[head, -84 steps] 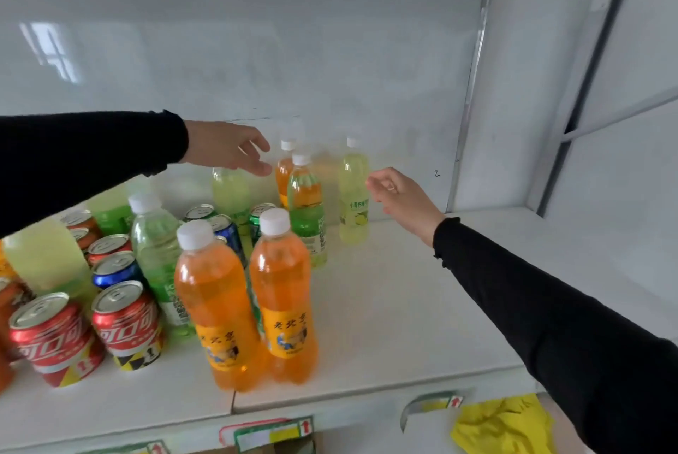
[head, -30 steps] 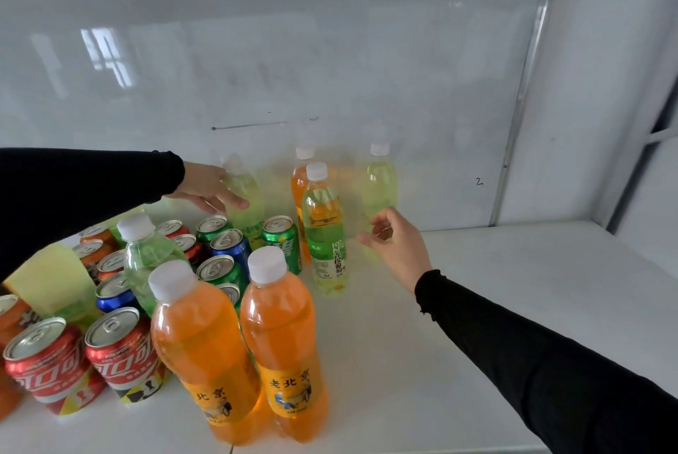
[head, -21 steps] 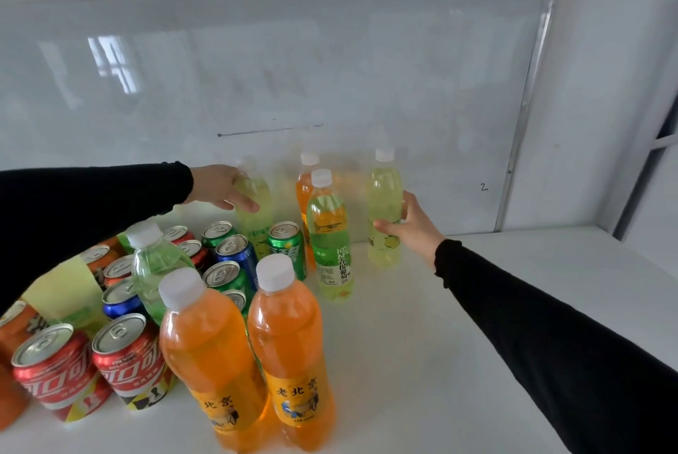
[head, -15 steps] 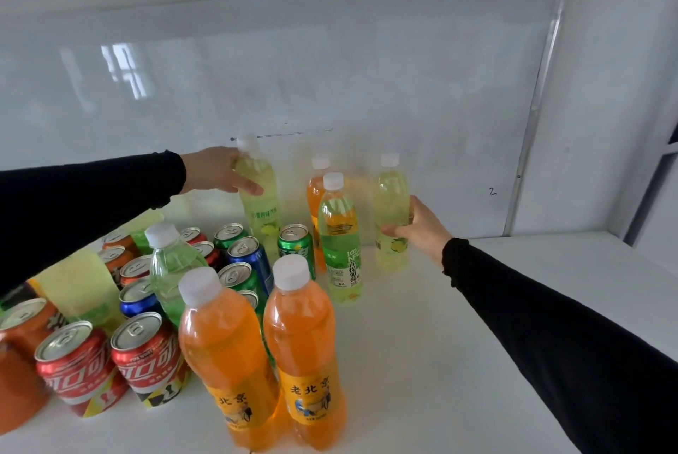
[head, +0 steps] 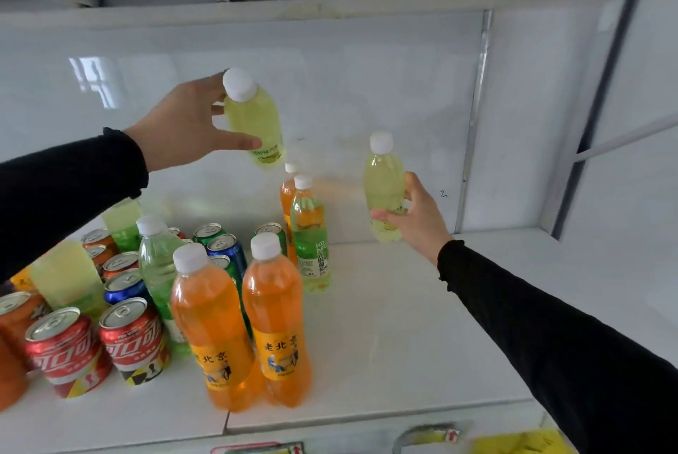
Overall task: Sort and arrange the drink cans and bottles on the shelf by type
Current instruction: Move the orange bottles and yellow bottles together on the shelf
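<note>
We've got 2 pale yellow-green bottles in the air: our left hand (head: 183,125) is wrapped round one bottle (head: 253,119), tilted, high above the cans; our right hand (head: 418,216) is closed on the other bottle (head: 383,185), upright, just above the white shelf (head: 403,325). Two orange bottles (head: 242,317) stand at the front w/ red cans (head: 95,347) to their left.

bright, window glare, blurred warped edges

"老北京" on orange bottle (head: 276,317)
</note>
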Motion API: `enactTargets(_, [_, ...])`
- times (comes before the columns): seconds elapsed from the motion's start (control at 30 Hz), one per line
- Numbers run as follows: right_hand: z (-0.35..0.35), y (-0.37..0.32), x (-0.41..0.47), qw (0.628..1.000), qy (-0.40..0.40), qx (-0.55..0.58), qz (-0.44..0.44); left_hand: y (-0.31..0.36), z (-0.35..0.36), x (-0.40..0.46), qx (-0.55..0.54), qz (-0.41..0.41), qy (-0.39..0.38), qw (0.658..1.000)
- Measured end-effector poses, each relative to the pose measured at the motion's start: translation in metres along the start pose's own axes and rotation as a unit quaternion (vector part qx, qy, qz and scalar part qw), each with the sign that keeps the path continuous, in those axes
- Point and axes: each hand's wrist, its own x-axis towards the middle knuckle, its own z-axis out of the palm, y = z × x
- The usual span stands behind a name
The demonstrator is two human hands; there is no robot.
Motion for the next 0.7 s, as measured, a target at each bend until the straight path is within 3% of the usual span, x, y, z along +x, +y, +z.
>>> enactTargets(0.43, [-0.171,-0.011,-0.130,0.999,-0.007,0.033,-0.016,0.208,0.054,-0.069,-0.071,0.009,0.041,0.997])
enactTargets(0.7, [-0.224,0.003,-0.193,0.997,-0.053,0.052,0.020,0.254,0.107,-0.120,-0.130,-0.057,0.038,0.989])
